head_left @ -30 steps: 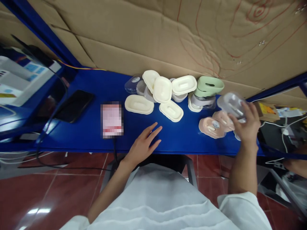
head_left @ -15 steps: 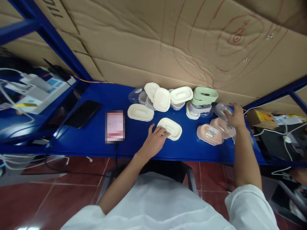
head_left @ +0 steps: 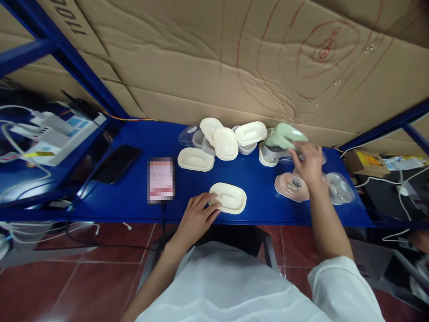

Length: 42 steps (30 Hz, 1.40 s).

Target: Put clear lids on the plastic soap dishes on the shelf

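Observation:
My left hand grips the left end of a shallow cream oval tray near the bench's front edge, fingertips over its rim. My right hand is closed on the right end of a pale green oval holder, which tilts above the grey pieces at the back. Behind the left hand's tray lie more cream trays, some stacked on grey pieces. Pink oval containers with clear lids sit below my right hand, partly hidden by that arm.
A clear lid lies at the right end of the blue bench. A pixelated object and a black phone are at left, near a power strip. Cardboard backs the bench.
My left hand has drawn the cream tray toward the front edge. My right hand has moved left from the clear lid and taken hold of the green holder, which is now tilted.

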Tool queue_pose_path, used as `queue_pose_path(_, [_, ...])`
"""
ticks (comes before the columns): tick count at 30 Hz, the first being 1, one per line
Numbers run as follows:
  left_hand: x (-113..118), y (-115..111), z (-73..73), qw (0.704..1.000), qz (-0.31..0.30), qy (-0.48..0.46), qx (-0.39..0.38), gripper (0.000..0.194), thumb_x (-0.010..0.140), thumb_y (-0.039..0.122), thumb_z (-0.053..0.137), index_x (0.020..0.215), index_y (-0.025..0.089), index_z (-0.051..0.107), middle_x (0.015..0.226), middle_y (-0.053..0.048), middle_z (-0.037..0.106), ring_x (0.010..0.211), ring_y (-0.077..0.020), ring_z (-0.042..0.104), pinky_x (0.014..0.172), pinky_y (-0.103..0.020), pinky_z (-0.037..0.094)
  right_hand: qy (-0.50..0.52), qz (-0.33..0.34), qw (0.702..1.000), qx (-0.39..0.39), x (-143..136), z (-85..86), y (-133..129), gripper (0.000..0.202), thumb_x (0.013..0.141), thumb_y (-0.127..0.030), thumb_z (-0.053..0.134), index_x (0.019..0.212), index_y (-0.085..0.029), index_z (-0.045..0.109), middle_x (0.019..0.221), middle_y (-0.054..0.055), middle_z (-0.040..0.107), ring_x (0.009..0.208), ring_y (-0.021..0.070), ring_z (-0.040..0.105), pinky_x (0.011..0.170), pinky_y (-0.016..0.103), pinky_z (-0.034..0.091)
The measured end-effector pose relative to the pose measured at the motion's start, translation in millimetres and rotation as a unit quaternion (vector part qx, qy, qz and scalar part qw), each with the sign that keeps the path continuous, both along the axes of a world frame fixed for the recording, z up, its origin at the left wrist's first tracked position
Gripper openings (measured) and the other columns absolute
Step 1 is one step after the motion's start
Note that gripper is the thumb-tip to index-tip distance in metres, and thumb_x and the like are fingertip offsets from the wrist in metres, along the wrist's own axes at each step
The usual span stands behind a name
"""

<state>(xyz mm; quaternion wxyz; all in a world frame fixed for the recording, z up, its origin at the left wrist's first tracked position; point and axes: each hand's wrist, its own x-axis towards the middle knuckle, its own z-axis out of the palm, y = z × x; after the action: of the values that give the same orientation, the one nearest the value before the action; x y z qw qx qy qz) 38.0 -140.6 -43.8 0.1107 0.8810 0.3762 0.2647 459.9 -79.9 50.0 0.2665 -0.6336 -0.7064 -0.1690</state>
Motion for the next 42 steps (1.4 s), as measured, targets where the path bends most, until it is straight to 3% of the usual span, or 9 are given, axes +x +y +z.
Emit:
queue_pose_path(3, [-2.0,5.0,-4.1,1.0,0.012,-0.026,-0.012,0.018,0.105,0.028,0.065,0.119,0.025,0.075,0.13,-0.01,0.073,0.123,-0.0297,0.066,0.101,-0.047,0.056,0.018,0.07,0.997,-0.004,-54.3,-24.1,-58.5,0.027,0.105,-0.041,0.063,0.122,-0.023,0.074,0.116,0.01,0.08,0.111,0.0291,0.073,0.104,0.048,0.05])
queue_pose_path(6, [-1.5,8.4,-8.0,0.997,0.01,-0.066,-0.037,0.04,0.103,0.03,0.067,0.143,0.028,0.064,0.146,-0.014,0.063,0.122,-0.0272,0.066,0.103,-0.045,0.059,0.051,0.131,0.989,-0.038,-109.2,-55.2,-93.3,0.029,0.105,-0.032,0.063,0.133,-0.027,0.07,0.116,0.007,0.08,0.108,0.0265,0.074,0.105,0.047,0.051])
queue_pose_path(10, [-1.0,12.4,-6.4,0.998,0.021,-0.063,-0.021,0.063,0.101,0.032,0.071,0.16,0.033,0.048,0.169,-0.018,0.039,0.137,-0.0329,0.06,0.109,-0.051,0.057,0.038,0.196,0.975,-0.095,-157.0,-80.1,-98.6,0.032,0.107,-0.027,0.061,0.138,-0.026,0.068,0.125,0.007,0.079,0.118,0.0237,0.073,0.113,0.045,0.046])
queue_pose_path(13, [-3.4,15.5,-3.9,1.0,-0.009,-0.025,0.015,0.061,0.101,0.03,0.069,0.159,0.034,0.05,0.171,-0.015,0.04,0.151,-0.0368,0.049,0.118,-0.058,0.05,0.01,0.219,0.968,-0.123,-175.2,-82.2,-92.0,0.031,0.108,-0.028,0.06,0.138,-0.025,0.068,0.137,0.008,0.074,0.13,0.0224,0.069,0.121,0.045,0.042])
queue_pose_path(21, [-12.2,15.6,-10.2,0.999,0.004,-0.028,0.032,0.028,0.102,0.035,0.069,0.129,0.029,0.074,0.143,-0.008,0.071,0.143,-0.0337,0.058,0.114,-0.053,0.053,-0.033,0.254,0.956,-0.145,-189.8,-85.2,-95.1,0.04,0.109,-0.018,0.054,0.148,-0.025,0.062,0.148,0.006,0.069,0.143,0.0197,0.06,0.128,0.045,0.039])
queue_pose_path(29, [-10.8,16.0,-11.1,0.998,0.004,-0.02,0.051,0.023,0.102,0.034,0.07,0.123,0.027,0.076,0.141,-0.008,0.073,0.138,-0.0348,0.06,0.108,-0.052,0.054,-0.062,0.302,0.94,-0.148,-173.7,-65.4,-81.5,0.037,0.108,-0.029,0.059,0.144,-0.023,0.066,0.148,0.007,0.069,0.144,0.0226,0.06,0.126,0.047,0.047])
queue_pose_path(35, [-11.6,15.0,-11.1,0.996,-0.034,-0.027,0.082,0.024,0.104,0.03,0.067,0.127,0.025,0.074,0.142,-0.007,0.072,0.143,-0.0317,0.059,0.116,-0.051,0.05,-0.063,0.309,0.944,-0.098,-175.9,-79.5,-90.2,0.041,0.106,-0.021,0.063,0.147,-0.018,0.063,0.142,0.009,0.072,0.139,0.0218,0.064,0.131,0.049,0.041])
queue_pose_path(42, [-11.6,14.7,-17.7,0.994,-0.067,-0.056,0.067,0.029,0.105,0.027,0.065,0.133,0.022,0.071,0.141,-0.007,0.073,0.145,-0.029,0.059,0.115,-0.046,0.056,-0.059,0.296,0.948,-0.098,-178.2,-87.1,-97.2,0.044,0.105,-0.02,0.063,0.15,-0.017,0.061,0.139,0.01,0.074,0.135,0.0234,0.067,0.133,0.054,0.036])
